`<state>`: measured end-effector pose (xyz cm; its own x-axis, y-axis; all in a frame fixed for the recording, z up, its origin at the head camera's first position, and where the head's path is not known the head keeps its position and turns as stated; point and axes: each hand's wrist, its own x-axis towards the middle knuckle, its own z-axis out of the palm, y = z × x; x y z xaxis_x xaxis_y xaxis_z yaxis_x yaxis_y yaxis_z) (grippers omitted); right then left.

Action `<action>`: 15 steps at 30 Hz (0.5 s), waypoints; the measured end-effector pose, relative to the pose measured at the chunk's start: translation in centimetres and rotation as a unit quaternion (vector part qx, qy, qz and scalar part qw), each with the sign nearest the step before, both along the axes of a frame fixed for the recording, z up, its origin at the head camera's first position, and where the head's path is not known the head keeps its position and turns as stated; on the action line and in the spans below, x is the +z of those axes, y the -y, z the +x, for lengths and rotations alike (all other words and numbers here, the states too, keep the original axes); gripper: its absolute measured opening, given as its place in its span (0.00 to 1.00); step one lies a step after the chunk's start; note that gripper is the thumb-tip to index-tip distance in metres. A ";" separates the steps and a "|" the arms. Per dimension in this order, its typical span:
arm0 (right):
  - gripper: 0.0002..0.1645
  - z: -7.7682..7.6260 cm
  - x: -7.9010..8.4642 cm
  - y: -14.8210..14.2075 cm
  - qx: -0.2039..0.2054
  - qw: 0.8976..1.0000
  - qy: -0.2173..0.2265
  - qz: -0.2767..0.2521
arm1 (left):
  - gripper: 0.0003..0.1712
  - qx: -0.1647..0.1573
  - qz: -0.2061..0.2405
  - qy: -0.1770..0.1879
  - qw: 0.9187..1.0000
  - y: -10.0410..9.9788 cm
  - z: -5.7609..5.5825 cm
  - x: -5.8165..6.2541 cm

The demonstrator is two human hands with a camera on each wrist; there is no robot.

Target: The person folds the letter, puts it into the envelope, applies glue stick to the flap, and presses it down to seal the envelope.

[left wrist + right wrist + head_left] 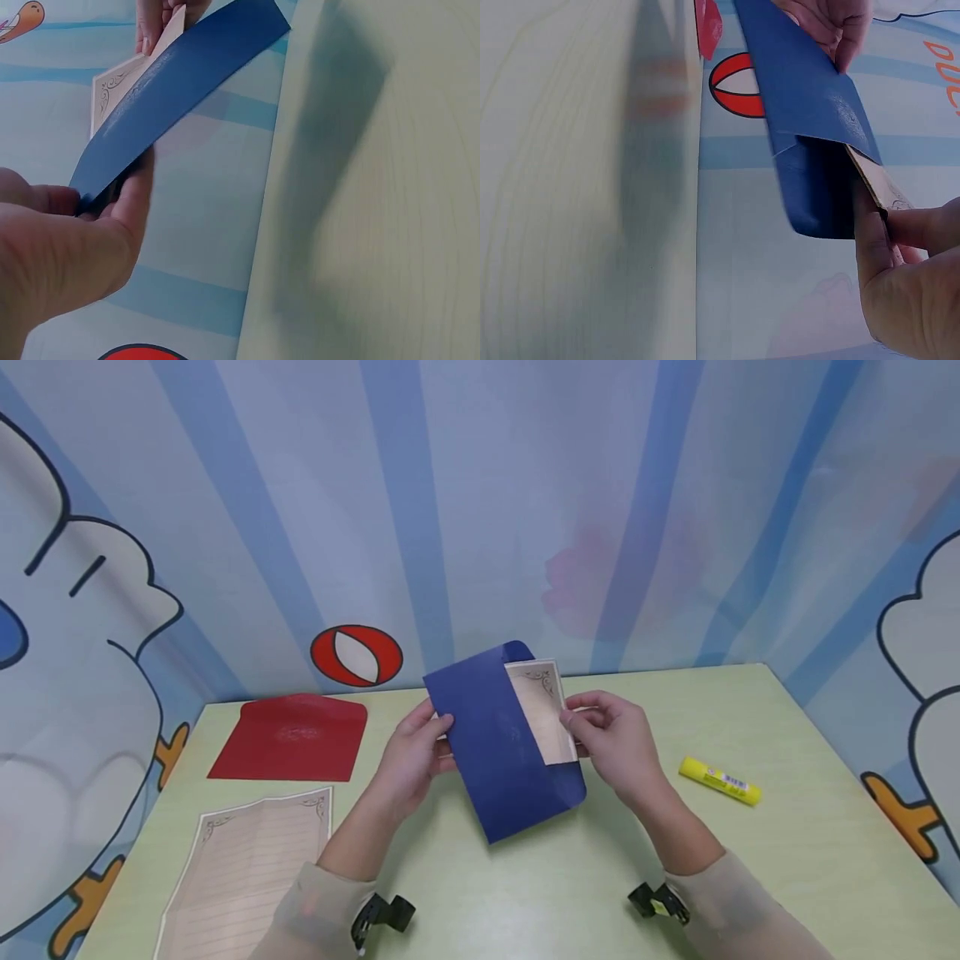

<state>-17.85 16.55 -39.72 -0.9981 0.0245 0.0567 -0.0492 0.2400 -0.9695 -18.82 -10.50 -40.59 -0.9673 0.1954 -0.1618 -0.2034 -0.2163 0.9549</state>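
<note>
A blue envelope [491, 752] is held tilted above the table, its flap side toward the right. My left hand [411, 758] pinches its left edge, thumb on the front face. Out of the envelope's mouth sticks a folded sheet of letter paper [542, 710] with a scroll-patterned corner. My right hand [618, 739] pinches the outer edge of that paper between thumb and fingers. In the right wrist view the envelope [810, 97] gapes at its mouth, and the paper [877, 180] sits partly inside it. The paper's inner part is hidden.
A red envelope [292, 739] lies at the table's back left. In front of it lies a lined letter sheet [247, 868] with creases, partly under my left forearm. A yellow glue stick [720, 780] rests on the right. A printed cloth backdrop [487, 527] stands behind the table.
</note>
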 end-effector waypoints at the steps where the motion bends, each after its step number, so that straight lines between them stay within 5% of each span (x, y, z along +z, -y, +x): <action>1: 0.14 0.0 0.0 0.0 -0.001 1.000 0.000 -0.003 | 0.26 -0.012 -0.018 -0.005 1.000 0.0 0.0 0.0; 6: 0.13 0.0 0.3 -0.2 -0.005 1.000 -0.011 -0.003 | 0.27 -0.063 -0.103 -0.038 0.992 0.2 0.3 0.1; 11: 0.14 0.0 0.4 -0.3 0.000 1.000 -0.017 -0.002 | 0.15 -0.018 -0.109 -0.037 0.993 0.2 0.5 0.1; 15: 0.13 0.0 0.2 -0.3 0.014 1.000 -0.020 0.011 | 0.14 0.007 -0.081 -0.028 0.996 0.1 0.5 0.1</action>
<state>-17.89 16.85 -39.54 -0.9952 -0.0051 0.0976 -0.0956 0.2584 -0.9613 -18.30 -10.62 -40.48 -0.9781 0.1571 -0.1364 -0.1474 -0.0601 0.9873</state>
